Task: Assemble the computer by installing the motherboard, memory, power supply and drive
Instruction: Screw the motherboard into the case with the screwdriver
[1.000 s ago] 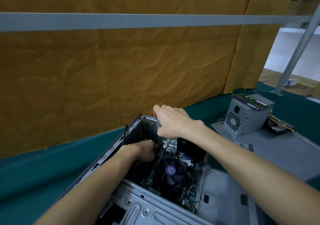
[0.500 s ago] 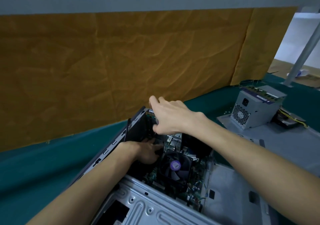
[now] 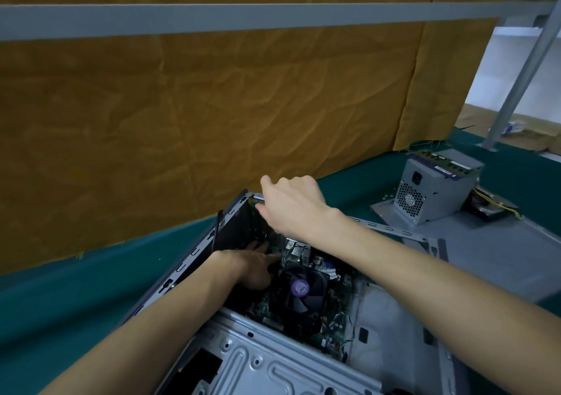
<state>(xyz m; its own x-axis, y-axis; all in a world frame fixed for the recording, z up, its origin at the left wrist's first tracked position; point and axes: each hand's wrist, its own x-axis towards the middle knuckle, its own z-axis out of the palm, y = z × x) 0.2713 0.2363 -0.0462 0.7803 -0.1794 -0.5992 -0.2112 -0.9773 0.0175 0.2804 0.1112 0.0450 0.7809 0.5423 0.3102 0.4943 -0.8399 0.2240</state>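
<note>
Hands: two in one case (image 3: pixel 273 361); one power supply (image 3: pixel 431 191).

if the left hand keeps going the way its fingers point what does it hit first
Probably the dark inner wall at the far end of the case; the left hand points up into that corner beside the fan. Depth is unclear.
</note>
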